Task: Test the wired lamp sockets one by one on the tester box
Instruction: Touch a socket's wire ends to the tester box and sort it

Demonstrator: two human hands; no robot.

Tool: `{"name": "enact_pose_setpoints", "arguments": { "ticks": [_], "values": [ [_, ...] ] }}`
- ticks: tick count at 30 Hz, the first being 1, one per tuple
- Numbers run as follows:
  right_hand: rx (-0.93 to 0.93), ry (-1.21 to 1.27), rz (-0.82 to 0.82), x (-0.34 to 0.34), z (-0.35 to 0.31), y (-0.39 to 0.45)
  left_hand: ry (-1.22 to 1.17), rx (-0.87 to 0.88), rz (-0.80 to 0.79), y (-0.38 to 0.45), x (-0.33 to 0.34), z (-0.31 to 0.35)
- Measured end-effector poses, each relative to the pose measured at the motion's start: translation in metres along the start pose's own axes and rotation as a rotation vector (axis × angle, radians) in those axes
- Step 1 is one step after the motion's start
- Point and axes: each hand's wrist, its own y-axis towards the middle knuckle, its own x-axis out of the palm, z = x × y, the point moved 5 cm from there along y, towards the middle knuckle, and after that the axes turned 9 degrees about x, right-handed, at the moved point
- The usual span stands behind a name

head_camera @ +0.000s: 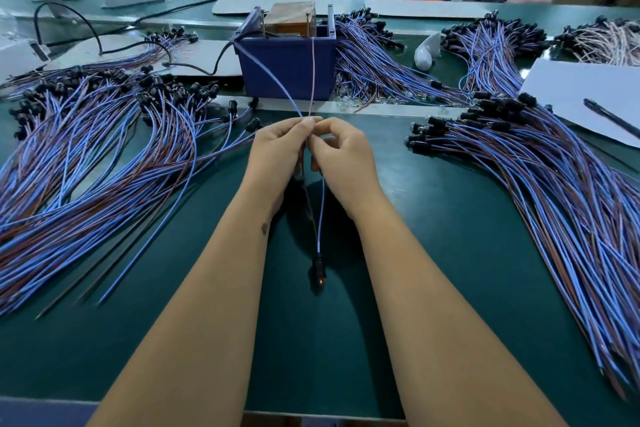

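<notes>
Both hands meet mid-tabletop [433,218]: the left hand [277,152] pinches the tester's two leads, the right hand [341,156] pinches the socket's wire ends against them. The socket [319,272] dangles below, a small orange glow showing. The tester box [289,61] sits just behind. The risk here is a slipping pinch breaking contact, giving a false fail, or fingertips touching bare ends.

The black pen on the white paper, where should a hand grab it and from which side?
Grip the pen around its middle, coming from above. It lies flat on the white paper, slanted, nothing beside it, so fingers can close across its narrow barrel.
</notes>
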Motion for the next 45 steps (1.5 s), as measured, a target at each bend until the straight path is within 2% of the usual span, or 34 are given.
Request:
{"name": "enact_pose_setpoints", "arguments": {
  "ticks": [3,6,11,13,15,18,20,22,25,26,29,31,34,38,41,45],
  "values": [
    [-0.007,-0.035,-0.032,0.000,0.000,0.001,-0.002,0.007,0.010,0.000,-0.003,0.000],
    [0.046,-0.058,-0.092,-0.001,0.003,0.002,-0.015,-0.006,0.114,0.005,-0.013,-0.002],
    [0.085,-0.147,-0.207,-0.001,0.006,0.001,-0.350,-0.021,0.293,0.008,-0.028,0.002],
    [0.089,-0.208,-0.202,-0.006,0.006,0.002,-0.457,-0.036,0.325,0.008,-0.033,0.001],
    [0.047,-0.362,-0.104,-0.014,0.006,0.006,-0.428,-0.060,0.317,0.008,-0.035,0.000],
    [-0.037,-0.543,0.199,-0.031,0.000,0.007,-0.197,-0.099,0.229,0.008,-0.028,-0.002],
    [-0.105,-0.411,0.383,-0.042,-0.006,0.003,-0.060,-0.103,0.143,0.007,-0.019,-0.002],
    [-0.114,-0.161,0.461,-0.051,-0.009,0.000,0.071,-0.072,0.039,0.004,-0.008,-0.002],
    [-0.087,0.198,0.449,-0.059,-0.009,-0.001,0.335,0.046,-0.121,0.000,0.007,-0.004],
    [-0.092,0.229,0.458,-0.061,-0.009,-0.001,0.438,0.091,-0.174,-0.002,0.012,-0.005],
    [-0.107,0.076,0.520,-0.062,-0.008,0.001,0.698,0.207,-0.321,-0.008,0.026,-0.005],
    [-0.076,0.036,0.552,-0.065,0.000,0.004,0.691,0.329,-0.393,-0.014,0.038,0.001],
    [0.026,0.031,0.543,-0.081,0.013,0.014,0.561,0.471,-0.425,-0.025,0.054,0.007],
    [0.080,-0.087,0.384,-0.115,0.013,0.029,0.565,0.432,-0.547,-0.033,0.069,0.001],
    [0.091,-0.253,0.307,-0.151,0.006,0.033,0.651,0.482,-0.642,-0.038,0.074,-0.001],
    [0.145,-0.587,0.301,-0.193,-0.001,0.033,0.647,0.386,-0.578,-0.034,0.067,-0.004]
  ]
}}
